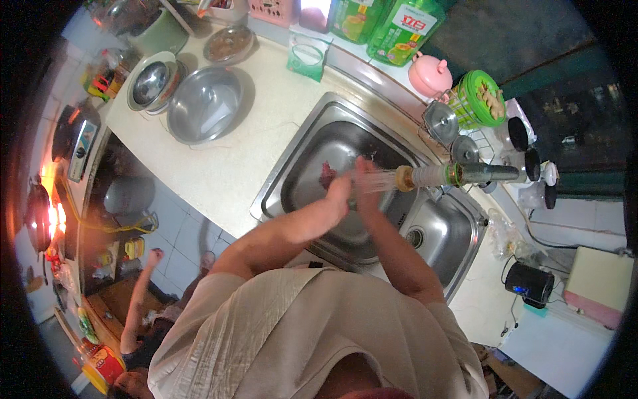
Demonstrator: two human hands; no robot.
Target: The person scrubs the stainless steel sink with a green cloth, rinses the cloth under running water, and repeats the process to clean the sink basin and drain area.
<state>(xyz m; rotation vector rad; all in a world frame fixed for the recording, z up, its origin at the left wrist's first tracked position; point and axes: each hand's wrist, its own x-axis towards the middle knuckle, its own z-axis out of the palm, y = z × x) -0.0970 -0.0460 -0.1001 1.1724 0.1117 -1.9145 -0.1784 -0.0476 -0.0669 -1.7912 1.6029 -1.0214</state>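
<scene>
Both my hands are over the larger bowl of a steel double sink [304,134], under a spray of water from a tap nozzle [404,178]. My left hand [339,192] is beside the stream, its fingers partly hidden. Just past it is a small dark red thing [326,174], maybe a piece of food; whether the hand touches it I cannot tell. My right hand [366,182] is in the spray and blurred, close against the left.
Left on the counter are a steel basin [207,104], a stacked bowl [150,85] and a glass lid [228,45]. Green detergent bottles [406,30] and a pink pot [430,75] line the ledge. A flame burns by a wok [37,214]. Another person's arm [137,304] is lower left.
</scene>
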